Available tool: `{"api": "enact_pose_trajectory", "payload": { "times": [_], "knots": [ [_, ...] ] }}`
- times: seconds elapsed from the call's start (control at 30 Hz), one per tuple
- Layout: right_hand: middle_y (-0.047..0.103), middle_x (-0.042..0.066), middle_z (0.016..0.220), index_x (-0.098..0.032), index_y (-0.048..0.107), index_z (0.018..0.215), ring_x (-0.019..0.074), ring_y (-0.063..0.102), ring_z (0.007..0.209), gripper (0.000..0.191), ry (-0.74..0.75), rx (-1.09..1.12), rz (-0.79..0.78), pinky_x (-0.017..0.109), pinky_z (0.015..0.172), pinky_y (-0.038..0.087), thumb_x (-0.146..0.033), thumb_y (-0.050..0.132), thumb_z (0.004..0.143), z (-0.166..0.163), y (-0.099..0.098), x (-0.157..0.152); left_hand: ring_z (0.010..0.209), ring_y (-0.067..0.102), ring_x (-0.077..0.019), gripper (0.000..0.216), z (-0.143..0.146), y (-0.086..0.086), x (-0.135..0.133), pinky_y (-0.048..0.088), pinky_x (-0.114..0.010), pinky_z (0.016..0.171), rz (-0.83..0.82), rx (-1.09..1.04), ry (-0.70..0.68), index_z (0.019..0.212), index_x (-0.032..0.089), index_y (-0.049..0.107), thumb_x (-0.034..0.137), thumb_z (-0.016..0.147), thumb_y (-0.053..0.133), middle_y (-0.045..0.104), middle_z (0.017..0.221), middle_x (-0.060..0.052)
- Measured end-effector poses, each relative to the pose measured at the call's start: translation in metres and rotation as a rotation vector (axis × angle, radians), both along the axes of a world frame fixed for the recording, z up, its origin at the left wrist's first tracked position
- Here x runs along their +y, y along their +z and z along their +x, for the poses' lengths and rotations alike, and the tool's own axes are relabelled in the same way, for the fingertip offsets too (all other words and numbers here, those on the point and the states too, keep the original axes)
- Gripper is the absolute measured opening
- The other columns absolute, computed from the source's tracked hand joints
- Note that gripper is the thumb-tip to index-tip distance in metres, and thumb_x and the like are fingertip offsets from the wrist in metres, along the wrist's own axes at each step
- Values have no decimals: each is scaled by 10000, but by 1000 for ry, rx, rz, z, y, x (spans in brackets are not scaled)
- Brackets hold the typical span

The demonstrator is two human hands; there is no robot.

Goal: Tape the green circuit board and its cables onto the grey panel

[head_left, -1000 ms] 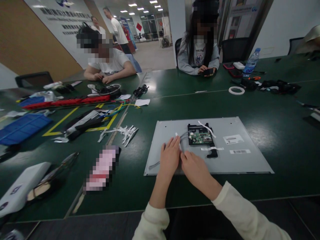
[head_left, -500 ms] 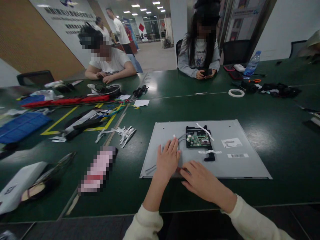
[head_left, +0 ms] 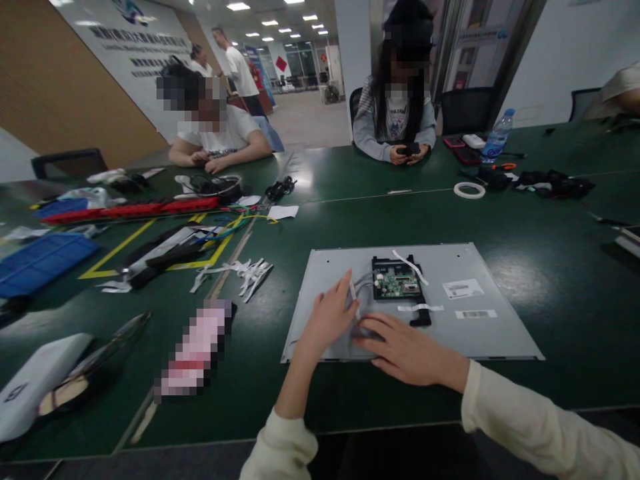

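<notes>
A flat grey metal panel (head_left: 320,270) lies on the table in front of me. Fixed to it is a green circuit board (head_left: 397,285) in a black plastic bracket (head_left: 423,315), with strips of white tape (head_left: 420,308) across the bracket. Thin grey cables (head_left: 365,283) run from the board's left side toward my hands. My left hand (head_left: 327,317) rests on the panel with fingers stretched out, beside a short white tape strip (head_left: 353,291) over the cables. My right hand (head_left: 405,348) lies low over the panel's near edge, fingers extended and apart; its fingertips are close to the strip's lower end.
A pink phone-like object (head_left: 197,347), crumpled white strips (head_left: 253,275) and a white device (head_left: 43,383) lie to the left. Farther off are a blue tray (head_left: 45,260), a tape roll (head_left: 469,191) and a water bottle (head_left: 497,137). Two people sit across the table.
My left hand has shifted slightly left and tilted onto its side, baring more of the white strip. My right hand's fingers have straightened. The view has tilted slightly upward.
</notes>
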State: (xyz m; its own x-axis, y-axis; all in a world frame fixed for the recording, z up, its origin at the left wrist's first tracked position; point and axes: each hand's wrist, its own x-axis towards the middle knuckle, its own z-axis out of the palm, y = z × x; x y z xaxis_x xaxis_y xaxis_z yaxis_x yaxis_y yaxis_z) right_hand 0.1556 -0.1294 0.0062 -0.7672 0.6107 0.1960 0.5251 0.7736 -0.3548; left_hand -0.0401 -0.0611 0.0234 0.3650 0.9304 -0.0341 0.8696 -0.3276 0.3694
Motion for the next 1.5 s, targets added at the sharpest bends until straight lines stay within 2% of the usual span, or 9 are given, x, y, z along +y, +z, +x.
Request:
{"api": "enact_pose_trajectory", "payload": {
  "times": [0.17,0.27,0.37,0.53,0.77,0.9,1.17,1.37,1.5],
  "knots": [
    [379,92,1423,-228,420,1370,234,247,1356,471,-58,2,19,460,1099,302,-289,484,907,0,1,6,1272,454,-248,539,3,20,35,370,-407,1037,205,-151,61,1417,164,288,305,918,434,442,1404,-144],
    [392,100,1414,-234,443,1351,247,264,1352,450,-128,-8,55,481,1088,305,-278,484,905,0,-2,15,1241,475,-239,471,1,13,48,372,-395,1038,358,-212,142,1366,150,360,268,917,432,499,1334,-143],
    [394,107,1416,-236,454,1341,260,272,1352,421,-205,-31,91,504,1086,285,-265,441,922,4,-8,29,1205,497,-248,425,-2,1,50,385,-427,1020,420,-193,224,1324,157,407,232,907,441,516,1300,-139],
    [381,120,1430,-227,440,1355,269,286,1349,423,-403,-56,104,517,1069,278,-271,388,937,18,-23,59,1188,503,-250,415,-2,-11,43,393,-437,1010,416,-142,209,1305,175,425,187,891,456,514,1302,-122],
    [397,138,1409,-216,452,1344,275,325,1315,421,-647,-109,153,492,1043,291,-316,326,954,52,-38,91,1216,490,-245,423,0,-11,39,392,-458,1019,337,-136,191,1345,193,386,245,927,427,493,1328,-110],
    [426,138,1378,-218,456,1338,286,343,1288,422,-785,-155,209,470,1031,291,-324,309,957,70,-47,103,1191,518,-229,413,0,-12,38,432,-421,991,278,-171,178,1343,183,396,266,939,423,496,1331,-109],
    [449,137,1328,-207,478,1291,282,387,1208,395,-1001,-179,279,431,969,328,-337,333,947,114,-64,129,1005,614,-175,292,4,-18,33,493,-342,895,164,-201,70,1174,180,572,231,942,402,640,1092,-59],
    [468,154,1291,-187,483,1271,289,402,1171,392,-1117,-190,285,428,930,337,-348,352,938,146,-73,147,831,633,-155,250,4,-13,30,510,-304,767,143,-200,38,1065,188,616,238,935,408,662,913,-24],
    [480,150,1258,-196,486,1256,289,422,1139,377,-1166,-208,283,428,908,337,-349,357,936,154,-76,152,777,626,-141,224,5,-12,29,493,-275,720,136,-189,19,1009,191,623,214,928,415,662,878,-14]
  ]
}}
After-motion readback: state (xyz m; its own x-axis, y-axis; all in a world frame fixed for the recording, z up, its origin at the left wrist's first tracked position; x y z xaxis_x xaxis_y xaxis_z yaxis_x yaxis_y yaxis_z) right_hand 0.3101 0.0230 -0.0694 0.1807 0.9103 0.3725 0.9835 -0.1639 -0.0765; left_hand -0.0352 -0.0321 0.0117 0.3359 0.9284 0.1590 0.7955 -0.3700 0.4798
